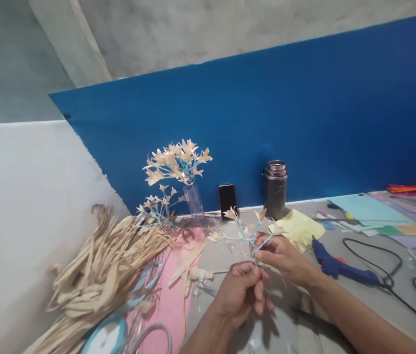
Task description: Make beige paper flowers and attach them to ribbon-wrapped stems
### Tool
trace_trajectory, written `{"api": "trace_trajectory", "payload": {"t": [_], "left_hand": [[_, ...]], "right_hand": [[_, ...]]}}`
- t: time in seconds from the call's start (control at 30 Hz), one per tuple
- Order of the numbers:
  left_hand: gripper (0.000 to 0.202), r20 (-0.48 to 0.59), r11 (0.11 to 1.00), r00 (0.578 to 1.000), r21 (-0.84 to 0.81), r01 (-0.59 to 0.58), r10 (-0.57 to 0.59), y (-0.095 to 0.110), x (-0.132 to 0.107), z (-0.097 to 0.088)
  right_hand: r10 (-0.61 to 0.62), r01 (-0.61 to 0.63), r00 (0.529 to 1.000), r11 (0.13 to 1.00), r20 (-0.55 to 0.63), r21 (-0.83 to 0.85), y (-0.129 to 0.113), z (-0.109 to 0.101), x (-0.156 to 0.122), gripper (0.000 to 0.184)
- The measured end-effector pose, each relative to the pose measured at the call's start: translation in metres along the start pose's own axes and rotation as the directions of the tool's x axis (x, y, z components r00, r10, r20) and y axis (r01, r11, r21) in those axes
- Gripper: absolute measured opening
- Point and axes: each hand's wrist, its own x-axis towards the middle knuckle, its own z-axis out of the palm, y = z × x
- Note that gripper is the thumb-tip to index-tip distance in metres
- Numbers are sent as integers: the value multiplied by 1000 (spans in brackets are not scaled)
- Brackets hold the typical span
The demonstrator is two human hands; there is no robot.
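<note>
A handmade flower branch with pale, dry-looking petals and light-blue wrapped stems stands upright between my hands. My left hand pinches the bottom of its main stem between thumb and forefinger. Just above, my right hand has its fingers closed around the fork where the side stems meet. Behind to the left, a bunch of similar flowers stands in a clear purplish vase. A smaller blue-stemmed spray leans beside the vase.
Dried husk strips are heaped at left beside pink paper and a blue ribbon roll. A phone and an uncapped dark flask stand against the blue board. A blue glue gun with its cord lies at right, near coloured sheets.
</note>
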Motion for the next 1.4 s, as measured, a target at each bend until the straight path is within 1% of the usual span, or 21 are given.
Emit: {"api": "trace_trajectory", "payload": {"t": [0.1, 0.2, 0.23, 0.27, 0.3, 0.37, 0.4, 0.43, 0.5, 0.57, 0.6, 0.63, 0.67, 0.77, 0.87, 0.9, 0.97, 1.07, 1.2, 1.27, 1.4], "left_hand": [[43, -129, 992, 986, 87, -91, 102, 3, 3, 2], [40, -204, 958, 946, 189, -214, 251, 14, 5, 1], [38, -252, 938, 914, 224, -265, 318, 19, 6, 0], [36, -314, 912, 867, 269, -310, 387, 24, 7, -2], [35, -375, 882, 809, 324, -342, 452, 31, 8, -5], [31, -462, 828, 702, 435, -353, 542, 45, 9, -11], [31, -483, 811, 668, 470, -347, 566, 52, 10, -13], [31, -494, 801, 647, 488, -346, 581, 59, 11, -15], [31, -518, 780, 593, 503, -372, 617, 72, 12, -19], [28, -521, 742, 534, 536, -402, 666, 79, 13, -21], [25, -513, 726, 520, 553, -408, 683, 79, 14, -22], [23, -499, 717, 523, 567, -406, 691, 78, 16, -22], [22, -484, 720, 546, 569, -397, 683, 74, 18, -22], [26, -451, 791, 671, 495, -360, 588, 55, 22, -20], [31, -353, 877, 815, 323, -355, 460, 33, 24, -12], [32, -313, 900, 851, 258, -351, 422, 28, 24, -9], [33, -259, 929, 894, 161, -334, 366, 22, 22, -4], [34, -258, 944, 909, 144, -298, 327, 20, 20, -1], [33, -278, 928, 899, 260, -267, 337, 24, 17, -3], [31, -291, 893, 874, 353, -281, 390, 29, 15, -3], [24, -289, 781, 786, 514, -354, 546, 44, 10, 1]], "right_hand": [[45, -53, 993, 996, -113, -77, 3, 2, 4, 36], [106, -117, 986, 990, -125, -82, 8, 4, 8, 35], [114, -125, 985, 988, -127, -85, 11, 4, 9, 35], [122, -135, 983, 986, -135, -97, 13, 4, 9, 35], [130, -148, 981, 982, -146, -121, 16, 5, 10, 35], [153, -183, 975, 964, -159, -195, 22, 5, 10, 33], [157, -188, 977, 955, -147, -229, 25, 5, 10, 33], [152, -178, 981, 949, -118, -261, 29, 6, 10, 32], [122, -132, 991, 939, -53, -318, 34, 7, 10, 31], [73, -73, 997, 927, -13, -369, 37, 9, 10, 30], [49, -46, 999, 920, -2, -389, 38, 11, 9, 29], [31, -26, 1000, 915, 4, -403, 38, 12, 9, 28], [19, -15, 1000, 912, 7, -410, 37, 13, 8, 28], [25, -28, 1000, 926, -12, -375, 33, 18, 6, 27], [63, -67, 998, 962, -25, -264, 29, 21, 6, 28], [87, -92, 996, 970, -34, -225, 29, 22, 6, 29], [142, -148, 989, 977, -48, -153, 28, 24, 6, 30], [169, -174, 983, 982, -70, -79, 29, 26, 5, 27], [160, -163, 986, 984, -52, -69, 30, 28, 3, 26], [163, -167, 985, 981, -50, -96, 30, 28, 2, 28], [150, -158, 987, 974, -59, -161, 29, 31, 0, 29]]}}
